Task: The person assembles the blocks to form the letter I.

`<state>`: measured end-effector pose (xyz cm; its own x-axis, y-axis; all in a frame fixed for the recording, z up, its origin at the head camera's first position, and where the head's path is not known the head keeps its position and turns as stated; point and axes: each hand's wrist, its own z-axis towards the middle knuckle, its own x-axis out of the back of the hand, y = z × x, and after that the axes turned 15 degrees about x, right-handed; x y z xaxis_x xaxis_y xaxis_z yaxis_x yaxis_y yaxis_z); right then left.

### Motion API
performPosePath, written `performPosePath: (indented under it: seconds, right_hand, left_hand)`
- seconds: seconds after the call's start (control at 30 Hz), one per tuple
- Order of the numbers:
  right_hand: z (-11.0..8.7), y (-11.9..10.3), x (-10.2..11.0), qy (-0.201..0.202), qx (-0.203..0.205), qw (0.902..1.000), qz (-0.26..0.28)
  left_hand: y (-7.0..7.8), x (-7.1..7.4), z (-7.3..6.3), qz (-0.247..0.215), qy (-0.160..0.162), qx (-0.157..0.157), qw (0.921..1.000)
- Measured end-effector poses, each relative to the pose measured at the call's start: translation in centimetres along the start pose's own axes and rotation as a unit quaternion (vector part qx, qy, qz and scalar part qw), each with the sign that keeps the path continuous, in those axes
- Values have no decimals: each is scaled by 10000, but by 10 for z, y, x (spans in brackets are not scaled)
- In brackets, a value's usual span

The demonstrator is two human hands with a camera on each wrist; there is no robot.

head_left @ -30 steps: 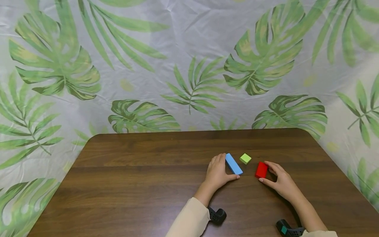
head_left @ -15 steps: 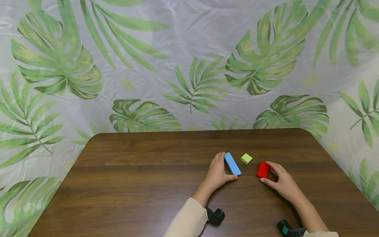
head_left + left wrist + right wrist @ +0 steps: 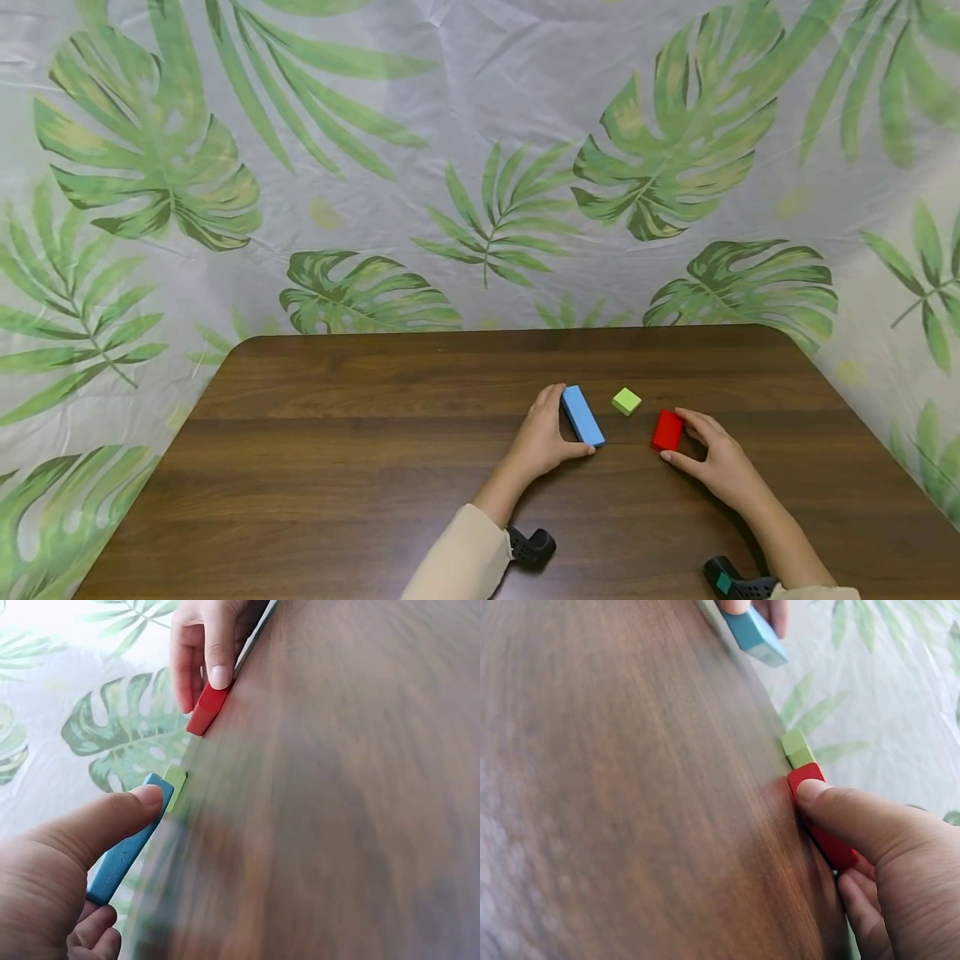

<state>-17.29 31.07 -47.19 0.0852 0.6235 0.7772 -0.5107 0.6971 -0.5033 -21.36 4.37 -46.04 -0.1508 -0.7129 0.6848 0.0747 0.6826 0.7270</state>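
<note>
My left hand point(image 3: 537, 437) holds a long blue block point(image 3: 582, 415) by its two ends, thumb at the near end and fingers at the far end. The left wrist view shows the thumb pressed on one end of the blue block point(image 3: 129, 847). To the right, my right hand point(image 3: 716, 458) pinches a shorter red block point(image 3: 667, 431) between thumb and fingers. In the right wrist view the thumb lies on the red block point(image 3: 807, 780). Between the two, a small lime-green block point(image 3: 626, 402) stands on the table, touched by neither hand.
The dark wooden table point(image 3: 337, 483) spreads out around the blocks, with its far edge behind them. A leaf-patterned cloth point(image 3: 510, 92) hangs behind the table. A black wrist device point(image 3: 532, 548) sits on the left wrist, and another black device point(image 3: 738, 581) on the right.
My left hand has slid slightly left with the blue block, widening its gap to the green block. The right hand and the red block hold nearly the same place.
</note>
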Motion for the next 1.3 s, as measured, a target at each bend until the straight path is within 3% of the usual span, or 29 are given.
performPosePath:
  seconds: [0.23, 0.63, 1.1, 1.3]
  right_hand:
    - [0, -1, 1, -65, -54, 10000, 46]
    - [1, -2, 1, -53, -66, 10000, 30]
    - [2, -5, 2, -43, -47, 10000, -18]
    - [2, -4, 2, -60, -49, 10000, -33]
  left_hand:
    - [-7, 11, -5, -72, -102, -100, 9999]
    - [-9, 33, -15, 226, -94, -735, 9970]
    - [-23, 55, -32, 392, -145, -1145, 9925]
    - [-29, 64, -40, 430, -238, -1185, 9917]
